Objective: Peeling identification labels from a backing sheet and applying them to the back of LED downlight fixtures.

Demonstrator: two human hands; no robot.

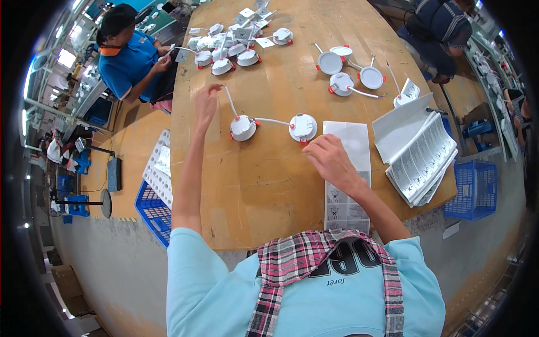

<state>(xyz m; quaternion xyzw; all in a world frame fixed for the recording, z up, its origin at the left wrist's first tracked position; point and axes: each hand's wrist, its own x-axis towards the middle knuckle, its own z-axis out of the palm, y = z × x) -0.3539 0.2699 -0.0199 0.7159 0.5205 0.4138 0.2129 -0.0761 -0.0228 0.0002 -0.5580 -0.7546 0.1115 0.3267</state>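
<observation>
Two white round downlights lie on the wooden table in front of me. My left hand is raised beside the left downlight, its fingers pinched at the upper end of that light's white cable. The right downlight rests back up, its cable running toward the left one. Just below its red clip are the fingertips of my right hand, curled together; whatever they hold is hidden. Partly under this hand lies a long sheet of grey and white labels.
Several downlights crowd the far left, with more at the far right. A stack of printed sheets lies at right. Blue baskets stand beyond the table edges. A co-worker in a blue shirt works at left.
</observation>
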